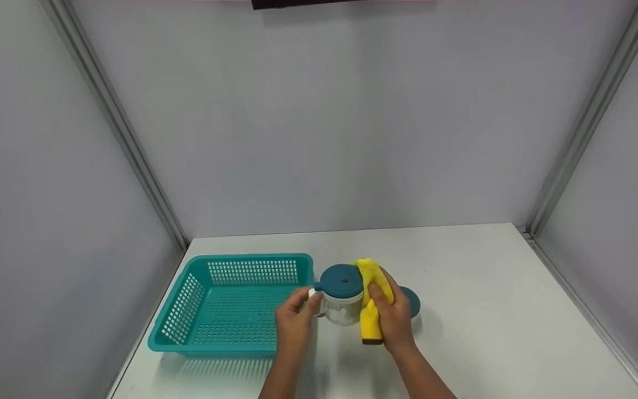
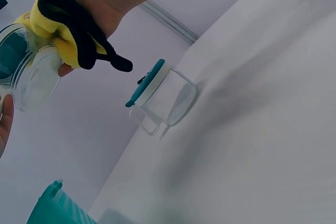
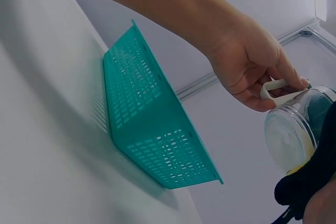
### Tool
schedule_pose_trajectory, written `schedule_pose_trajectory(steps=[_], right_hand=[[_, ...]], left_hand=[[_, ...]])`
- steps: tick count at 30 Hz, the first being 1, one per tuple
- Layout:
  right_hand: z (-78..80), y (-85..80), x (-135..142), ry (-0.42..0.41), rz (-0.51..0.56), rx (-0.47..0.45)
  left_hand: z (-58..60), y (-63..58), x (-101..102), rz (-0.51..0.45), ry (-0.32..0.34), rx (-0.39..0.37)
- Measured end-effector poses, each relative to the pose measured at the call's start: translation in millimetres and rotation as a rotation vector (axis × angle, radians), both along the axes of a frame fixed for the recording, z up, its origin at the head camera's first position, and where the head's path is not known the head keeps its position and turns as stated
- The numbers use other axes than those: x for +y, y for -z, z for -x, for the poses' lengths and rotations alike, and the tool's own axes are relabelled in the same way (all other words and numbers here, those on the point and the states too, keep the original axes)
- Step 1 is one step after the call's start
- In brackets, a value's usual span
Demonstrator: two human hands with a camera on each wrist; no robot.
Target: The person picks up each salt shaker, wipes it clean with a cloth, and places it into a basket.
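- Hold the lidded jar point(image 1: 343, 313) between your two hands, raised off the table point(image 1: 490, 310); its blue lid point(image 1: 341, 280) is on.
- Left hand point(image 1: 293, 321): your fingers pinch the white handle point(image 3: 275, 84). Maintain this grip so that the jar does not twist under pressure from the other side.
- Right hand point(image 1: 395, 318): your fingers curl around the yellow cloth point(image 1: 371, 310) and hold it against the jar's side opposite the handle.
- Keep the cloth bunched between fingers and glass; apply light, even pressure. Excess force could tip the jar out of the left pinch.
- Turn the jar by its handle to present fresh glass to the cloth.
- Mind the second jar point(image 2: 170, 98), upright on the table to the right of your right fingers.
- Note the green basket point(image 1: 214, 349), left of your left fingers.
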State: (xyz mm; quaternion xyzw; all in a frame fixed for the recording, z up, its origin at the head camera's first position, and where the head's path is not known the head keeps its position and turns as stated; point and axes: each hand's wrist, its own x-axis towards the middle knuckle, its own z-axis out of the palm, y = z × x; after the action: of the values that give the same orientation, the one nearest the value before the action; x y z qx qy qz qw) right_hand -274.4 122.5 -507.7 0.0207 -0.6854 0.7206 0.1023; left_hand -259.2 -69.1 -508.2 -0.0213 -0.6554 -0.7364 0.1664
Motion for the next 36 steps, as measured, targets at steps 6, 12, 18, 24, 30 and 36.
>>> schedule_pose_trajectory(steps=[6, 12, 18, 24, 30, 36], right_hand=[[0.7, -2.7, 1.0, -0.007, 0.016, -0.014], [2.9, -5.7, 2.9, -0.021, 0.037, -0.007], [3.1, -6.0, 3.2, -0.044, 0.1, -0.016], [3.0, -2.8, 2.2, -0.075, 0.193, -0.047], [2.7, -1.6, 2.6, -0.086, 0.227, -0.127], [1.6, -3.6, 1.3, -0.045, 0.249, -0.169]], left_hand=[[-0.7, -1.1, -0.2, -0.017, 0.003, -0.007], [-1.1, -1.7, 0.6, 0.0, -0.007, 0.021], [-1.4, -1.6, 2.4, -0.007, -0.013, 0.044], [-2.7, -0.4, 3.7, -0.011, -0.013, 0.04], [-3.3, -1.7, 5.0, -0.024, -0.003, -0.003], [-2.1, -3.4, 9.5, -0.035, 0.0, -0.03]])
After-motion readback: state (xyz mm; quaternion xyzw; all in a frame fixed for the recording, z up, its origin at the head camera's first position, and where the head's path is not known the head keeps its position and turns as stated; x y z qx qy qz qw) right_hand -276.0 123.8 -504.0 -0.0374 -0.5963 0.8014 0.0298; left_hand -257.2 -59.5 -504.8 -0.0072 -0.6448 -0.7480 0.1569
